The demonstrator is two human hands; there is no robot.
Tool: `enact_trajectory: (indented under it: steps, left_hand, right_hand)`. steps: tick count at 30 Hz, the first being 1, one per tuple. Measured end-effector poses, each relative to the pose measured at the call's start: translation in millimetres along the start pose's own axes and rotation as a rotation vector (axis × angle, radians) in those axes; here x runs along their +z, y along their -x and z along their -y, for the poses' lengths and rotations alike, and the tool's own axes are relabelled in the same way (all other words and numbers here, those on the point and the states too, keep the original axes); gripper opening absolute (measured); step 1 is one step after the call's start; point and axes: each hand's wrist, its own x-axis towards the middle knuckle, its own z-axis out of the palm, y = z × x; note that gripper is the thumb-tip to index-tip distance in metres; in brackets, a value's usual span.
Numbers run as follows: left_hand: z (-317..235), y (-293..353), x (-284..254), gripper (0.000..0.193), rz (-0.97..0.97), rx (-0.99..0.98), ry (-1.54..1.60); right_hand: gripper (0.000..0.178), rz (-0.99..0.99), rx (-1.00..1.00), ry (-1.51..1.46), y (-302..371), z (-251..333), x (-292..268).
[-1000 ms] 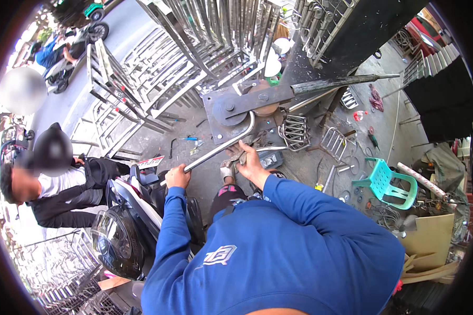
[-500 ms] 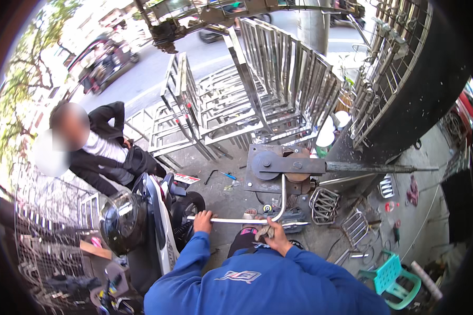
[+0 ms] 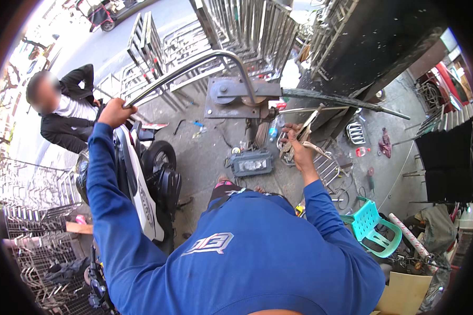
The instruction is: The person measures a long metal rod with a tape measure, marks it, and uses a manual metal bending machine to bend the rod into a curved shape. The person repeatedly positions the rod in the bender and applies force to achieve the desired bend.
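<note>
My left hand [image 3: 116, 113] is closed around the end of a shiny metal tube [image 3: 181, 68]. The tube rises from my fist, curves over in a bend and comes down to a tube bender [image 3: 236, 97]. The bender has a steel plate with round rollers, and its long lever [image 3: 347, 101] points right. My right hand [image 3: 298, 149] is below the lever, holding a greyish-tan, rag-like thing [image 3: 312, 125] with loose ends sticking out. Its exact kind is unclear, and my fingers partly hide it.
A motorcycle [image 3: 139, 184] stands close on my left, with a person [image 3: 68, 105] beyond it. Metal frames [image 3: 247, 31] stand at the back. A grey case [image 3: 251, 164] lies below the bender. A teal plastic chair [image 3: 370, 223] and a dark pillar [image 3: 373, 47] are at right.
The tube has swung up from lying low across my front and now arches above the bender. My left hand has moved left and up with its end; my right hand has moved right, off the tube.
</note>
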Motion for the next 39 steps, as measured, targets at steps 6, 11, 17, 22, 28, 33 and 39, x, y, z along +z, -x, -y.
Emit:
enact_trajectory:
  steps: [6,11,17,22,28,33,39]
  left_hand:
    - [-9.9,-59.1,-32.6,0.038,0.093,0.224,-0.125]
    - [-1.9,-94.3,-22.2,0.041,0.157,0.313,-0.134]
    - [-7.5,-117.9,-17.4,0.043,0.178,0.371,-0.11]
    - [-38.8,-102.4,-22.9,0.035,0.143,0.513,-0.119]
    - [-101.4,-46.0,15.8,0.032,-0.525,0.804,-0.173]
    - [-121.9,7.4,76.6,0.031,-0.084,0.578,-0.088]
    - [-211.1,71.9,183.2,0.036,1.225,0.159,1.089]
  right_hand:
    - [0.025,0.014,-0.056,-0.067,29.3,17.6,34.4]
    - [0.023,-0.038,0.01,-0.026,49.2,9.7,54.9]
    - [0.019,-0.043,-0.071,0.054,37.7,14.9,73.9]
    - [0.034,0.099,-0.144,0.031,15.8,45.2,72.8]
    - [0.047,0.263,0.105,0.029,7.8,45.5,68.2]
    - [0.042,0.046,-0.11,0.24,-22.8,43.8,41.5]
    - [0.045,0.4,-0.413,0.244,-115.5,92.7,0.0]
